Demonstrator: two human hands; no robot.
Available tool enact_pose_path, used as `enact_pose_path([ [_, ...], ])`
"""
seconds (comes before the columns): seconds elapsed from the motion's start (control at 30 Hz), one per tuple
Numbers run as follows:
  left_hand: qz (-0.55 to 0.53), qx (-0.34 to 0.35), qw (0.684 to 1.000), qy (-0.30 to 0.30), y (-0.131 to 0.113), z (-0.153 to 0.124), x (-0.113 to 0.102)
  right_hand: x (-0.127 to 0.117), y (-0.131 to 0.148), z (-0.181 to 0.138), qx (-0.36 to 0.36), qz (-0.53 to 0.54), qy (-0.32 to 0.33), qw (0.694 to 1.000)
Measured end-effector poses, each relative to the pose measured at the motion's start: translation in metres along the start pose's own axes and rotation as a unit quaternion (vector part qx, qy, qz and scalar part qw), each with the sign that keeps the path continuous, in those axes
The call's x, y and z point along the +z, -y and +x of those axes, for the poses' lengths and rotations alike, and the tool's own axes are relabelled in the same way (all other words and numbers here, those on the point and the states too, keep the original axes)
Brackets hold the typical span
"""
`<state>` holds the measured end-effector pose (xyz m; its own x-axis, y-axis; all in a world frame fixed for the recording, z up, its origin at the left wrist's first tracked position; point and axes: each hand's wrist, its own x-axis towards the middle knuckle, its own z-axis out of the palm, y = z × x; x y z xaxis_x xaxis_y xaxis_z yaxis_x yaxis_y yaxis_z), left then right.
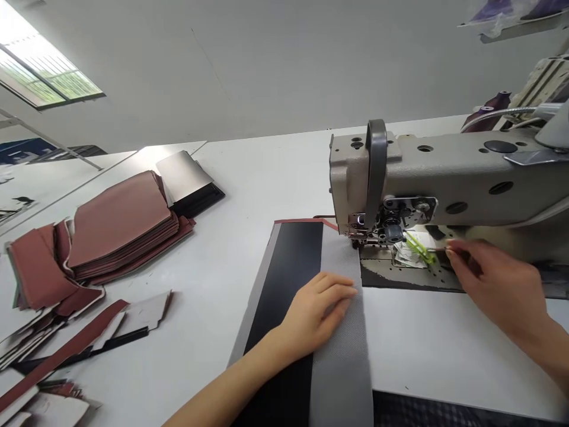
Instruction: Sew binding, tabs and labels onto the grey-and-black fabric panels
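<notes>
My left hand [317, 308] lies with its fingers stretched out on a long panel [342, 367], which is grey mesh-like fabric with a black strip along it and reddish-brown trim on its far edge. The panel's far right corner reaches the presser foot [355, 242] of a sewing machine [444, 172]. My right hand [502, 287] is closed in a pinch over the machine bed; what its fingertips hold is too small to make out. Just left of those fingertips, bright green thread snips [420, 248] rest on white labels [406, 256].
Reddish-brown pieces [122, 219] are stacked on the white table [213, 308] at left, beside black and silvery sheets [184, 178]. Cut strips and scraps [62, 362] lie nearer. Dark thread cones [489, 112] stand behind the machine. A dark checked cloth [427, 410] shows below the table edge.
</notes>
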<state>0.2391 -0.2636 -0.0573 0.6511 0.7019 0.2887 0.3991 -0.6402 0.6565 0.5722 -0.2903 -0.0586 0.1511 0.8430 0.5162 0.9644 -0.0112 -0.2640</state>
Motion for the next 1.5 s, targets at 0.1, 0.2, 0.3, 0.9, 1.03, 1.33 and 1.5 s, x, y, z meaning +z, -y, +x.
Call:
enact_pose_path([
  [0.1, -0.13, -0.074, 0.989, 0.02, -0.018, 0.023, 0.012, -0.012, 0.026, -0.013, 0.128, 0.214, 0.019, 0.968],
  [0.2, -0.2, -0.129, 0.971, 0.034, -0.029, 0.046, 0.032, -0.011, 0.046, -0.02, 0.223, 0.356, 0.112, 0.901],
  [0.3, -0.214, -0.14, 0.966, 0.04, -0.031, 0.058, 0.049, -0.007, 0.048, -0.03, 0.189, 0.371, 0.215, 0.884],
  [0.9, -0.269, -0.018, 0.899, 0.344, -0.058, 0.024, 0.06, -0.002, -0.026, -0.015, -0.154, 0.04, 0.141, 0.977],
  [1.03, -0.366, -0.232, 0.894, 0.116, -0.056, 0.03, 0.059, 0.009, 0.004, -0.029, -0.23, 0.055, 0.054, 0.97],
  [1.33, -0.485, -0.34, 0.805, -0.046, -0.035, 0.016, 0.06, 0.002, 0.075, -0.061, -0.165, 0.31, 0.155, 0.924],
  [1.5, -0.424, -0.308, 0.851, -0.034, -0.023, 0.015, 0.041, 0.004, 0.073, -0.047, -0.019, 0.398, 0.223, 0.89],
])
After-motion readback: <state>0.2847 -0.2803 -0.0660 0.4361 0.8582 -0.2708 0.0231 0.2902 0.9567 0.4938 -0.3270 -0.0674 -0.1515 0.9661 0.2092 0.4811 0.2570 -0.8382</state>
